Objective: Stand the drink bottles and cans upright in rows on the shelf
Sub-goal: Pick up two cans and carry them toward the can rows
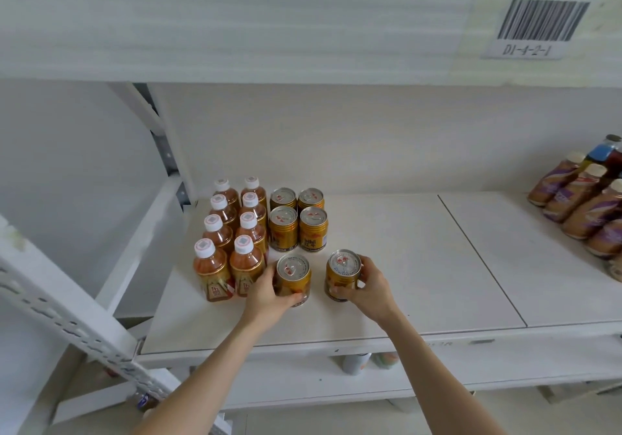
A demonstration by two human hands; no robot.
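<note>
Head view showed two gold cans upright near the shelf (pixel 420 266) front, the left hand (pixel 266 295) wrapped closed around the left can (pixel 293 279) and the right hand (pixel 368 288) gripping the right can (pixel 341 274). Four standing cans (pixel 298 222) waited at twelve o'clock, tea bottles (pixel 232 229) at ten. Good practice was probably sliding both cans straight back, bases flat, aligned with those two columns.

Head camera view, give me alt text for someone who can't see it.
A person's left hand and right hand each grip an upright gold can on a white shelf, in front of four standing gold cans and two rows of tea bottles. Purple-labelled bottles lie at far right.
</note>
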